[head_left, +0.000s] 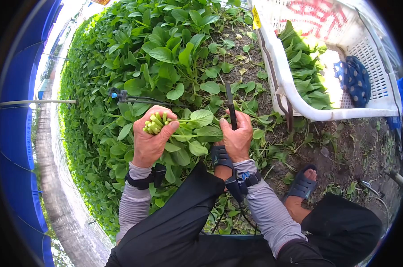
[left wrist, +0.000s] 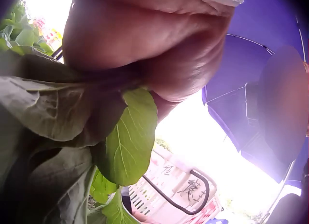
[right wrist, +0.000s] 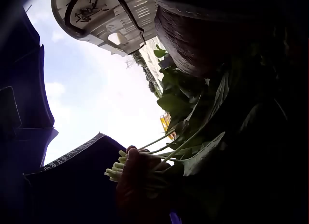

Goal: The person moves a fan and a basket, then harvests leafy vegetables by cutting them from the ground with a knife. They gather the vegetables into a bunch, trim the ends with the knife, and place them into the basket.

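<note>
In the head view my left hand (head_left: 148,142) grips a bunch of leafy greens (head_left: 202,117) by the stalks. Its pale cut stalk ends (head_left: 156,123) are gathered above the fingers, and the leaves spread to the right. My right hand (head_left: 238,139), just right of those leaves, holds a slim dark knife (head_left: 230,102) pointing away from me. The left wrist view has a broad leaf (left wrist: 129,139) hanging below the palm. Seen from the right wrist, the stalk ends (right wrist: 115,171) stick out beside the left thumb; deep shadow hides much of the right hand there.
Growing greens (head_left: 103,89) fill the left and middle. At the upper right stands a white plastic basket (head_left: 317,115) containing cut greens (head_left: 299,71) and a dotted blue cloth (head_left: 355,82). A sandaled foot (head_left: 302,182) is on the soil. A blue canopy (head_left: 14,133) borders the far left.
</note>
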{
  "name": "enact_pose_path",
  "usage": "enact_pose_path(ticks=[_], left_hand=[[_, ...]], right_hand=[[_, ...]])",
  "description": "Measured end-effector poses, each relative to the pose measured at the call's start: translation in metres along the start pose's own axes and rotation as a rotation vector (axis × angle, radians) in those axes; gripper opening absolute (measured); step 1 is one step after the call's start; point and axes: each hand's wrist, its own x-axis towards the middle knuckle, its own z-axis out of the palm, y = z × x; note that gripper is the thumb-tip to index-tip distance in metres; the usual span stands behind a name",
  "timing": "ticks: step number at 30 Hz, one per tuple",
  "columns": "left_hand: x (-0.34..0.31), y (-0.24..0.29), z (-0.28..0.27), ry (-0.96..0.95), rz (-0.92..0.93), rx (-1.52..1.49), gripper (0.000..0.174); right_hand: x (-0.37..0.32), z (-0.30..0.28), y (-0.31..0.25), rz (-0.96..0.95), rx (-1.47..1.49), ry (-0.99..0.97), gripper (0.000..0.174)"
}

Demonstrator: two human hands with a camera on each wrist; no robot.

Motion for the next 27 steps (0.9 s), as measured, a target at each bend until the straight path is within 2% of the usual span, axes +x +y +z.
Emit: enact_pose_path(ticks=[1,2,4,5,6,7,10,12,15,17,18,20,23,25,27], left_hand=[[-0.001,-0.001,0.003,-0.010,0.024,0.060,0.012],[-0.004,-0.002,0.005,-0.012,0.016,0.058,0.012],[-0.008,0.000,0.010,-0.017,-0.213,-0.130,0.013],[-0.008,0.002,0.014,-0.016,-0.205,-0.130,0.013],[-0.009,0.004,0.018,0.020,-0.238,-0.201,0.014],[-0.010,0.005,0.020,0.054,-0.270,-0.269,0.014],[-0.011,0.003,0.026,0.049,-0.299,-0.327,0.019],[-0.014,-0.008,0.025,0.020,-0.328,-0.316,0.026],[-0.018,-0.006,0.029,0.009,-0.351,-0.323,0.026],[-0.018,-0.010,0.027,-0.004,-0.349,-0.313,0.024],[-0.019,-0.017,0.026,0.015,-0.285,-0.270,0.022],[-0.019,-0.022,0.025,0.036,-0.223,-0.226,0.019],[-0.016,-0.026,0.018,0.266,-0.231,-0.267,0.012],[-0.014,-0.025,0.008,0.286,-0.191,-0.359,0.011],[-0.013,-0.022,-0.009,0.260,-0.195,-0.360,0.010]], right_hand=[[0.000,-0.008,-0.015,0.004,-0.002,-0.001,0.039],[0.000,-0.017,-0.039,-0.102,0.107,-0.196,0.041],[-0.008,-0.012,-0.057,-0.250,0.296,-0.432,0.044],[-0.011,-0.003,-0.063,-0.300,0.377,-0.472,0.046],[-0.013,0.001,-0.063,-0.281,0.362,-0.528,0.039],[-0.014,0.005,-0.062,-0.288,0.365,-0.526,0.039],[-0.016,0.006,-0.065,-0.112,0.341,-0.434,0.022],[-0.017,0.008,-0.059,-0.105,0.360,-0.419,0.021],[-0.019,0.009,-0.057,-0.140,0.351,-0.397,0.018],[-0.020,0.010,-0.058,-0.127,0.359,-0.441,0.016],[-0.021,0.012,-0.057,-0.124,0.360,-0.443,0.016],[-0.026,0.019,-0.053,-0.140,0.394,-0.353,0.015],[-0.030,0.010,-0.048,-0.040,0.281,-0.410,0.015],[-0.030,0.007,-0.034,-0.046,0.262,-0.387,0.015],[-0.029,0.001,-0.015,0.034,0.178,-0.345,0.016]])
